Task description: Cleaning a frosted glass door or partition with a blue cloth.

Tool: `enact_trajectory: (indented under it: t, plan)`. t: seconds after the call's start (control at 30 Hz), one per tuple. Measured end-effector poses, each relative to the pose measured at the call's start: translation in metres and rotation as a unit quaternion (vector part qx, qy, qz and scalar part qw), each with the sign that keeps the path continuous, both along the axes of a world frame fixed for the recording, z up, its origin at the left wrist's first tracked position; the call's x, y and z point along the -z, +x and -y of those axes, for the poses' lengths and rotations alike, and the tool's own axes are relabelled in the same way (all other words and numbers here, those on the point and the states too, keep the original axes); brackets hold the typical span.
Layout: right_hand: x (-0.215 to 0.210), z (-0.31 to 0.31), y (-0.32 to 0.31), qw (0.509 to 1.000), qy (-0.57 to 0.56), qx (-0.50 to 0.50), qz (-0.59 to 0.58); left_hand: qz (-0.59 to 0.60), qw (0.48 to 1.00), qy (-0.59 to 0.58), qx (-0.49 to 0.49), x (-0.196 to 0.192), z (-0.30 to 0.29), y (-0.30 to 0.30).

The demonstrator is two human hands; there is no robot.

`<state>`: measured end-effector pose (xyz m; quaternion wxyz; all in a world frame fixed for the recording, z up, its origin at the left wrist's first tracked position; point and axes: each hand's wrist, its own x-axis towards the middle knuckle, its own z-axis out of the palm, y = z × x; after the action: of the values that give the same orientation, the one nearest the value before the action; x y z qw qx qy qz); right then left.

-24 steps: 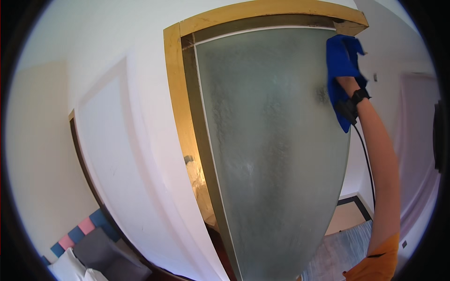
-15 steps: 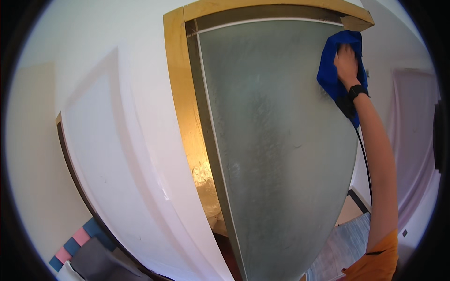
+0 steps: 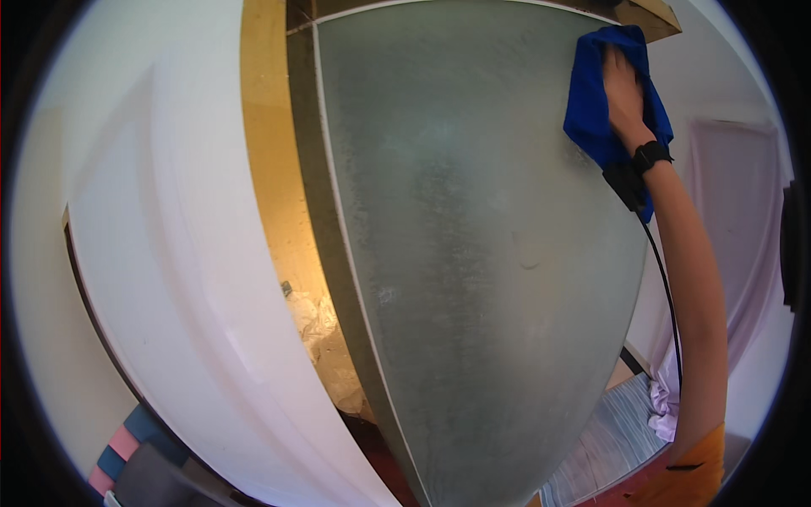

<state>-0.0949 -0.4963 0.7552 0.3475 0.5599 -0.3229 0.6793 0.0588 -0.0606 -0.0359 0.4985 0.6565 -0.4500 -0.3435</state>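
Hands, two: right hand (image 3: 623, 95), fingers extended and laid flat on a blue cloth (image 3: 586, 108); left hand, out of view, its state I cannot tell. Cloth: under the right palm, at the upper right corner of the frosted glass panel (image 3: 473, 237). Panel: long axis top to bottom, most of it below and left of the right hand, the only one I see near it. Gold frame (image 3: 266, 93): left of the panel.

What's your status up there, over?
Right hand on blue cloth, against frosted glass panel, upper right. Left hand out of view. Black cable hanging beside forearm.
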Motion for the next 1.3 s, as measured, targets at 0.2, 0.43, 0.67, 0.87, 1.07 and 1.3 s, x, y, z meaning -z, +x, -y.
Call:
enact_trajectory:
  t: [0.2,0.43,0.67,0.87,1.07,1.3]
  plan:
    - [0.006,-0.014,0.007,0.997,-0.047,-0.062,-0.021,0.071,0.995,-0.044,0.057,-0.125,0.063,-0.006]
    - [0.007,-0.021,0.012,0.995,-0.066,-0.067,-0.031,0.045,0.982,-0.148,0.105,-0.155,0.132,-0.018]
    - [0.011,-0.023,0.015,0.988,-0.073,-0.118,-0.061,0.096,0.985,-0.073,0.127,-0.218,0.136,-0.047]
    - [0.007,-0.015,0.011,0.991,-0.062,-0.105,-0.063,0.040,0.985,-0.079,0.150,-0.189,0.147,-0.063]
    - [0.009,-0.022,0.019,0.988,-0.097,-0.092,-0.071,0.001,0.980,-0.105,0.170,-0.172,0.166,-0.094]
    - [0.046,-0.054,0.052,0.962,-0.123,-0.234,-0.074,-0.088,0.976,-0.096,0.178,-0.113,0.165,-0.119]
